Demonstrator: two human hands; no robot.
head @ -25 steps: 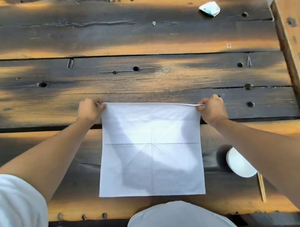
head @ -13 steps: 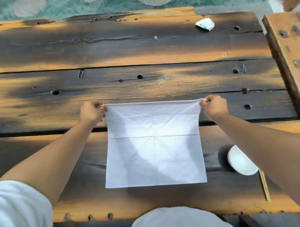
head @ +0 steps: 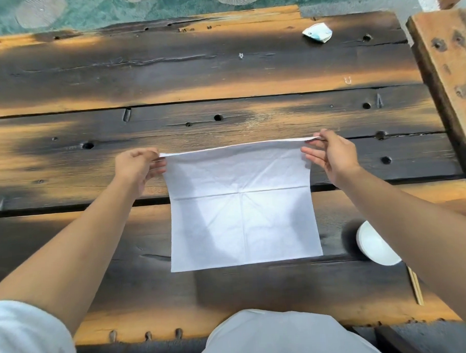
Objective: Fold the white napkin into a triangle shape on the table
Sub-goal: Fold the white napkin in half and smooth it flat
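The left hand [head: 136, 167] pinches the far left corner of the white napkin [head: 241, 205] and the right hand [head: 331, 157] pinches the far right corner, its lower fingers held out straight, so the napkin's far edge runs stretched between the two hands. The napkin is still an unfolded square marked with creases, spread over the dark wooden table [head: 196, 72] on the near side of both hands. A white bowl [head: 374, 246] and chopsticks [head: 415, 286] lie nearer than the right hand, under that forearm, and a crumpled wrapper [head: 317, 33] sits well beyond it.
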